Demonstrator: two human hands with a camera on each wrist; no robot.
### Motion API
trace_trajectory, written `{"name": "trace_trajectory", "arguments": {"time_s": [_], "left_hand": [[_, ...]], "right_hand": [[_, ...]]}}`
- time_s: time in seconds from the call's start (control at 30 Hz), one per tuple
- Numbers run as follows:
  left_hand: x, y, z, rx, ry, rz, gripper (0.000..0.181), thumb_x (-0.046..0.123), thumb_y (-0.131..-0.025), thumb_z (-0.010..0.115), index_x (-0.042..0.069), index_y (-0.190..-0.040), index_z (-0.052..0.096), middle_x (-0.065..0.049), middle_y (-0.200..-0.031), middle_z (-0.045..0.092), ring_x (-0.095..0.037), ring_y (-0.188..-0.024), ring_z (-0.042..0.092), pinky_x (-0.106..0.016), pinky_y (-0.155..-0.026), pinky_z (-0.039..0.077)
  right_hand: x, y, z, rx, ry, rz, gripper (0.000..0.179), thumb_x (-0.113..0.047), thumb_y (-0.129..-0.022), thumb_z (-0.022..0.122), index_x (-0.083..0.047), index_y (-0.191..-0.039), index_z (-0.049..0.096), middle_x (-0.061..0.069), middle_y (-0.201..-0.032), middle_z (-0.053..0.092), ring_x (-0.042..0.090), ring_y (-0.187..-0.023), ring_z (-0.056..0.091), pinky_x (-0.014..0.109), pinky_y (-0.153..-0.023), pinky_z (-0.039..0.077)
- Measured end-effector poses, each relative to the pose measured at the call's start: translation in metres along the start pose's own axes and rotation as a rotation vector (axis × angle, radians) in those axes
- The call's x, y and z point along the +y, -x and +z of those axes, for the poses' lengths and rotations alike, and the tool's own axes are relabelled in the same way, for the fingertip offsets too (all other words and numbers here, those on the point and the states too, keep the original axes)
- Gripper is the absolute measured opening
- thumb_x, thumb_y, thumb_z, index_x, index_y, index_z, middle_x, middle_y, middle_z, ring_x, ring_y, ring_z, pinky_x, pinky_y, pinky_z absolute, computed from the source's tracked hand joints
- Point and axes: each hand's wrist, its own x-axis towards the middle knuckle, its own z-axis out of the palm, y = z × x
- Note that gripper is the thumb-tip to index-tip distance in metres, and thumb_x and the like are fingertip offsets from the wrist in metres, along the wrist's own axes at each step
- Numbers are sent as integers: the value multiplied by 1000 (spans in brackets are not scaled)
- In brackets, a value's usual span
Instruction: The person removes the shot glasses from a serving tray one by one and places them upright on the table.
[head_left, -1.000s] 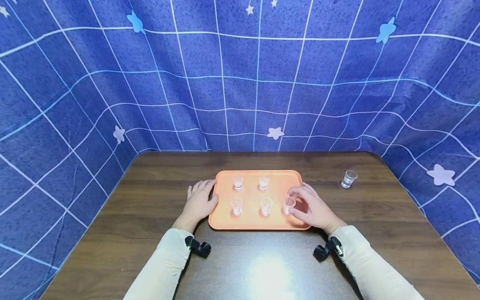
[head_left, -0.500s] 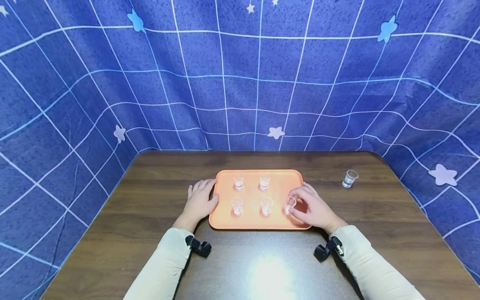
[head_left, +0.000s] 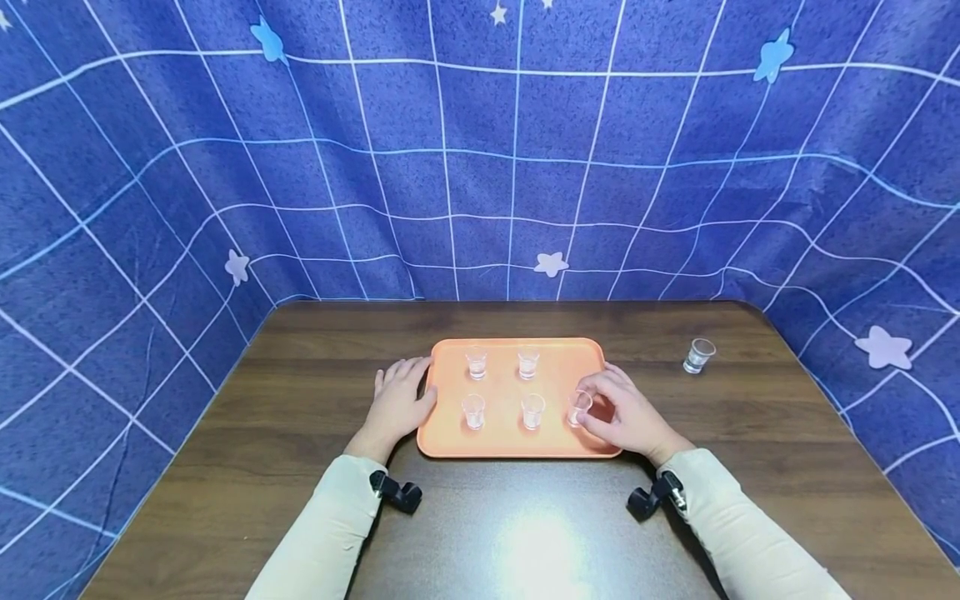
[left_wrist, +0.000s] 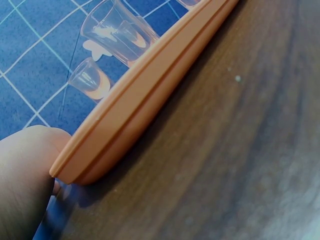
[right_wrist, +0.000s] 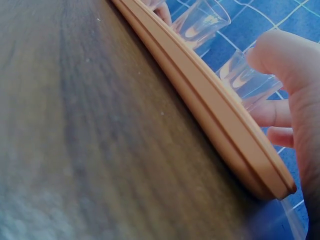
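An orange tray lies on the table and bears several clear shot glasses in two rows. At its front right, my right hand pinches a shot glass between thumb and fingers. The right wrist view shows the thumb against that glass, with fingers behind it. My left hand rests at the tray's left edge, fingers relaxed and thumb by the rim. In the back row stand a left shot glass and a middle one. Along the front row are a left glass and a middle glass.
Another shot glass stands on the brown wooden table, to the right of the tray. A blue curtain with white lines and stars hangs behind the table and along its sides. Light reflects off the table's front.
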Motion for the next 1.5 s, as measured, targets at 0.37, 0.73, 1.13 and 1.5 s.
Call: {"name": "trace_trajectory", "arguments": {"time_s": [0.37,0.73,1.13,1.5], "left_hand": [[2,0,0,14,6,8,55,32,-97,55,14,-149,50,-13,-149,50,-39,-142,36,-72,-113,12],[1,-3,-1,-13,-5,-5,57,35,-98,52,14,-151,46,-14,-152,46,-40,-144,32,-72,-114,9],[1,-2,-1,-15,10,-5,56,36,-98,52,14,-150,47,-13,-152,47,-39,-144,31,-71,-114,8],[0,0,0,-11,-2,-10,56,36,-99,51,14,-150,48,-15,-151,47,-40,-144,32,-72,-114,9]], "right_hand": [[13,-1,-5,69,53,50,29,-18,-77,81,-16,-101,65,-5,-96,65,23,-105,58,58,-114,26],[37,-3,-18,197,113,130,36,-15,-75,81,-4,-105,65,2,-87,66,27,-93,60,64,-109,29],[47,-6,-27,290,195,320,38,-20,-79,79,-2,-108,61,11,-86,72,37,-96,60,51,-95,41],[44,-9,-27,280,266,562,38,-32,-86,75,-8,-112,59,14,-96,71,38,-101,60,55,-89,45]]}}
